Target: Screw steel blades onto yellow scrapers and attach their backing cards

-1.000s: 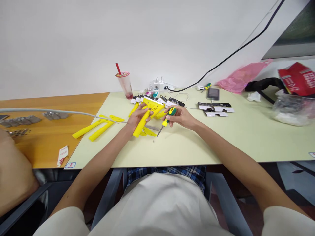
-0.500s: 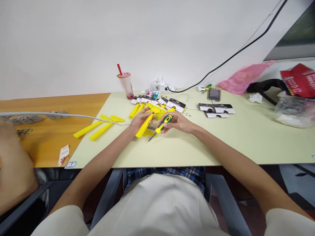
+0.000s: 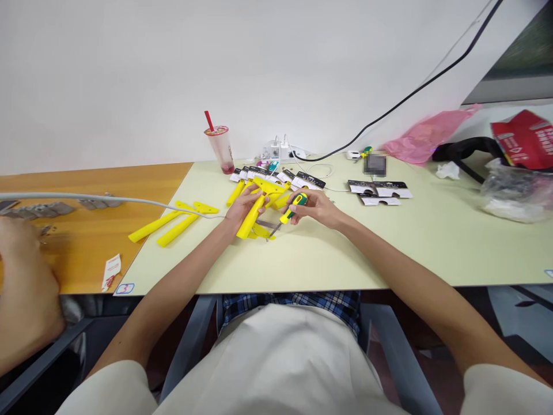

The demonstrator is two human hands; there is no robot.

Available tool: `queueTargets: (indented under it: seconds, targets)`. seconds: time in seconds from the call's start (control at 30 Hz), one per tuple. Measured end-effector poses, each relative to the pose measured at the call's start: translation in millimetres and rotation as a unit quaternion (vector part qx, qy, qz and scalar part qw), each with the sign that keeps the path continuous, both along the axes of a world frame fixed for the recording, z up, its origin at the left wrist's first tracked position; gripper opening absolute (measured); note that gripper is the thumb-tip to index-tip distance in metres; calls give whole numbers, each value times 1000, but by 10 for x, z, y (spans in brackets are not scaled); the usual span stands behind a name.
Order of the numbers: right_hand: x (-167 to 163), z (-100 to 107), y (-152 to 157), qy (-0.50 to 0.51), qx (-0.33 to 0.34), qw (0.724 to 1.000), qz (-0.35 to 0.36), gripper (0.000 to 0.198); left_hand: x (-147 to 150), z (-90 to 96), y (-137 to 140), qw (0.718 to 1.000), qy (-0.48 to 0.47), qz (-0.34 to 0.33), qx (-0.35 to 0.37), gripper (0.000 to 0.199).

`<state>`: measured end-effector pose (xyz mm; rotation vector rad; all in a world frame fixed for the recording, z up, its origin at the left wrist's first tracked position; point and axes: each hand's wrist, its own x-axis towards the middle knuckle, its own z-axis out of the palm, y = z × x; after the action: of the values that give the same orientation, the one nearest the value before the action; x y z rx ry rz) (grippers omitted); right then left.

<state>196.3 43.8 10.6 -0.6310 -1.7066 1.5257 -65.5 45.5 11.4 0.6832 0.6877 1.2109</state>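
Observation:
My left hand (image 3: 242, 208) is wrapped round the handle of a yellow T-shaped plastic scraper (image 3: 252, 217), its wide head turned away from me. In my right hand (image 3: 317, 206) is a screwdriver (image 3: 294, 207) with a green and yellow grip, slanting down to the left. Its tip is close to a small screw (image 3: 267, 240), beside another yellow plastic piece (image 3: 261, 231) on the table. Whether tip and screw touch I cannot tell. A flat grey strip (image 3: 268, 225) lies between the hands. Several more yellow pieces with printed cards (image 3: 309, 181) lie just beyond them.
Two yellow handle pieces (image 3: 179, 229) lie at left. A cup with a straw (image 3: 220, 150) stands by the wall. Black cards (image 3: 380, 190), a pink bag (image 3: 432, 135) and clear plastic (image 3: 514, 193) are at right. A cable (image 3: 129, 200) crosses near another person's arm (image 3: 26, 288).
My right hand has moved slightly, raising the screwdriver's grip and shifting its tip to the right, by the screw. My left hand has turned the scraper a little.

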Motion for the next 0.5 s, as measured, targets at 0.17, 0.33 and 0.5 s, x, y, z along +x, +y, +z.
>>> queueTargets:
  seconds: [0.17,0.33,0.5]
  targets:
    - [-16,13,-17,-7,7,1000,9,42,-8,-20,6,1000,-4,-17,9,45]
    - [-21,11,-26,-6,3,1000,11,42,-11,-20,2,1000,-3,-16,11,46]
    - [21,35,6,39,-25,999,2,40,2,-3,-2,999,15,-34,2,42]
